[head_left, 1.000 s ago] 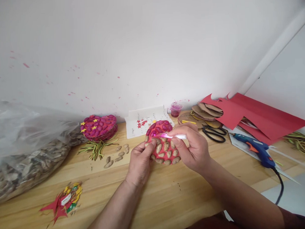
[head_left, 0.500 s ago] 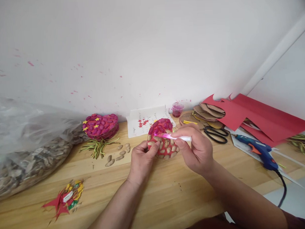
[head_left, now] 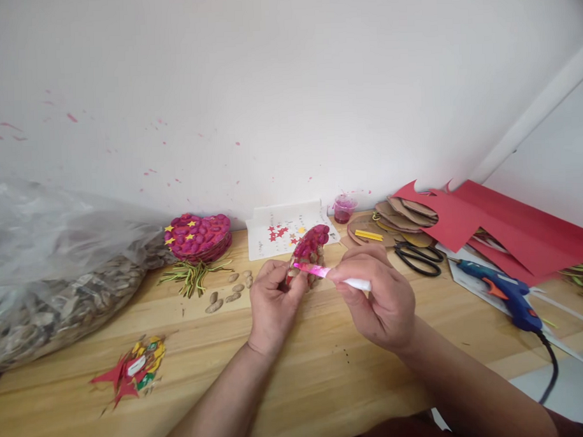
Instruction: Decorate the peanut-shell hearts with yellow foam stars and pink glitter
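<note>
My left hand (head_left: 276, 302) grips the lower left edge of a red disc covered with peanuts (head_left: 312, 243), turned so that it shows narrow. Its upper peanuts are coated magenta; those lower down are partly hidden by my hands. Between the thumb and fingers of my right hand (head_left: 377, 292) is a white-handled paintbrush (head_left: 355, 283), stained pink towards its tip. That tip touches or nearly touches the disc's left side, just above my left thumb. A clear cup of magenta paint (head_left: 343, 209) stands behind, near the wall.
Loose peanuts (head_left: 233, 297) lie left of my hands, before a stack of magenta discs (head_left: 199, 237). A plastic bag of peanuts (head_left: 84, 302) fills the left. Paper scraps (head_left: 129, 371) lie in front. Rightward are black scissors (head_left: 420, 260), a blue glue gun (head_left: 504, 291) and red paper (head_left: 531, 229).
The peanut disc has turned from facing me to a narrow, edge-on tilt. My right hand has moved slightly right and down with the brush. The whole view has shifted a little.
</note>
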`<state>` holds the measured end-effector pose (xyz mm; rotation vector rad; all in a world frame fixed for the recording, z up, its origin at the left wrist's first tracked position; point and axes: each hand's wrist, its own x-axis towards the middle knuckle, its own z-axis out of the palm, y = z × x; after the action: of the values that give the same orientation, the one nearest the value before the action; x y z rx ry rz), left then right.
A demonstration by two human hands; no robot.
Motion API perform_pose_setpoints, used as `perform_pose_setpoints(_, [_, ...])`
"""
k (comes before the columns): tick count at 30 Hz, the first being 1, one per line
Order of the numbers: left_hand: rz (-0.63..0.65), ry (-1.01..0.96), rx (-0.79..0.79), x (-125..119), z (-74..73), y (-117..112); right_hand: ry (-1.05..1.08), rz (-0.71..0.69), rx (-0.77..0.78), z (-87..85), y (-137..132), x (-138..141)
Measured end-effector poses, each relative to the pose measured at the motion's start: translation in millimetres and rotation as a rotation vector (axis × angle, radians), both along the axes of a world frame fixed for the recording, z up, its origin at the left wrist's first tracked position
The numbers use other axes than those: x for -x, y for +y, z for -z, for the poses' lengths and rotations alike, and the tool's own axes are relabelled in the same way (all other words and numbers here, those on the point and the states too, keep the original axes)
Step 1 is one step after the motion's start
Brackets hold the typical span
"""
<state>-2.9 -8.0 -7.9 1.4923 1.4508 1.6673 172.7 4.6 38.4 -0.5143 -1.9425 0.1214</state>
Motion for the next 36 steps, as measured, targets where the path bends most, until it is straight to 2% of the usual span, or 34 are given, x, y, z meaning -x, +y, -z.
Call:
perform_pose_setpoints(7, [-0.044,0.166,-0.096,2.2,3.6,1.4,0.006,-0.012,-0.019,-1.5,-1.4,0.1])
perform_pose_setpoints(14, [-0.072,0.24,-0.147,3.4,4.5,3.3,-0.008,-0.003,-0.038,-1.7,-2.6,0.8])
perform_pose_setpoints(36, [-0.066,0.262,-0.161,4.3,4.8,3.5,-0.009,0.046,-0.049,-0.6,-2.9,-0.4])
